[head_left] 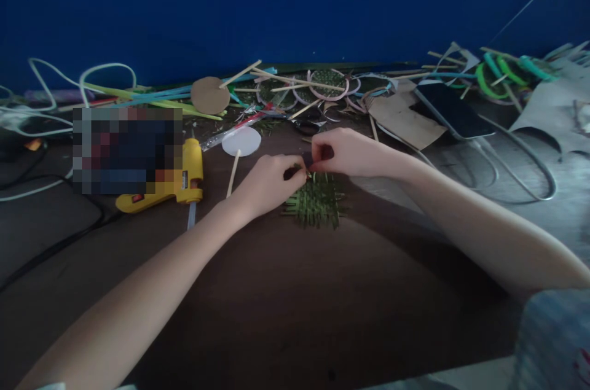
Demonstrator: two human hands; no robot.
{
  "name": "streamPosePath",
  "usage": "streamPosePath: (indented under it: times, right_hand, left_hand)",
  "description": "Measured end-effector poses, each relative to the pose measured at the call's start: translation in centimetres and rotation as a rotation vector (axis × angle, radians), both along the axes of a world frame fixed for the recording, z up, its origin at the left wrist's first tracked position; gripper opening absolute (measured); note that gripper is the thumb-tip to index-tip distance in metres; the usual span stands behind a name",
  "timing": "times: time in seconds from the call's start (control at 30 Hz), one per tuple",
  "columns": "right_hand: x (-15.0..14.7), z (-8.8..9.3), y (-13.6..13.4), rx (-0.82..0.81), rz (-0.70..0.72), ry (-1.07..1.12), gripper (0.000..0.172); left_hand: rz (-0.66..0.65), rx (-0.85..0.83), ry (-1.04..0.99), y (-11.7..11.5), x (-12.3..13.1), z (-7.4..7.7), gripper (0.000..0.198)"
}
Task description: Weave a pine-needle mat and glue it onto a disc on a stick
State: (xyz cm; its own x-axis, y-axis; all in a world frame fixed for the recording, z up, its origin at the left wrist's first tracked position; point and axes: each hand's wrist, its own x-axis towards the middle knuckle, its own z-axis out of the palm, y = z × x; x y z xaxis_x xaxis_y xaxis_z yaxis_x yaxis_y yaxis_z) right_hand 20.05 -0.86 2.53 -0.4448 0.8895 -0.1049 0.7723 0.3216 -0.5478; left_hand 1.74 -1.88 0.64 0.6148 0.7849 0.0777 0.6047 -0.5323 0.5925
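The left hand point(275, 184) seems to pinch the far edge of the mat point(318, 201), which lies just below its fingertips, apparently mostly woven, its strip ends point(318, 223) left uneven, while whether the right hand point(348, 153), curled close beside, pinches anything cannot be told.

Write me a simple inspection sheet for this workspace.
Surface: dark brown table, things scattered mostly along its far side.
Job's things: green woven mat, strip ends sticking out at its near edge.
Clutter: yellow glue gun, white disc, brown disc, dark-screened device.
Hands: left hand and right hand close together at the mat's far edge; their grip is unclear.
Cables: black cable at left; white cable looped behind it.
Surroundings: blue backdrop beyond the table.
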Motion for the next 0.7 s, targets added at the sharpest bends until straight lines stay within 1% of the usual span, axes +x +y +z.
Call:
streamPosePath:
  times: [0.13, 0.23, 0.43, 0.7]
  right_hand:
    - [-0.01, -0.16, 0.00, -0.015, -0.015, 0.047, 0.008]
    - [0.05, -0.39, 0.04, -0.035, -0.011, 0.081, 0.014]
    - [-0.10, -0.22, -0.29, -0.020, -0.023, -0.046, 0.017]
    - [-0.34, 0.16, -0.47, -0.039, -0.044, -0.109, 0.016]
  left_hand:
    - [0.007, -0.018, 0.000, 0.01, 0.00, 0.05, 0.021]
    - [0.003, -0.026, -0.003, 0.03, -0.04, 0.07, 0.023]
    - [-0.005, 0.001, 0.013, 0.10, -0.05, -0.05, 0.022]
    - [-0.012, 0.011, 0.015, 0.18, -0.07, -0.18, 0.021]
